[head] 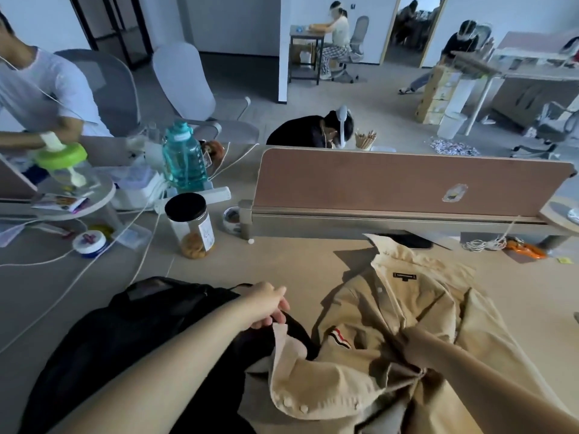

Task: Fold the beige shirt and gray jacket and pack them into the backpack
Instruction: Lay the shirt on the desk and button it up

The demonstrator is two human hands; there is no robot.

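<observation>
Head view: right hand (415, 349) grips beige shirt (372, 311).

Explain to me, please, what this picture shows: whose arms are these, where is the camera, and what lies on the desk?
There is no machine here: a person works with bare hands, and the one camera sits on that person's head, looking forward and down. So the two arms coming from below are the wearer's own. On the desk lies a beige shirt, unfolded, with a black backpack at its left. The right hand grips bunched cloth of the shirt. The left hand curls its fingers at a sleeve's edge, over the backpack; what it holds I cannot tell. Farther back stand a jar and a teal bottle.
</observation>
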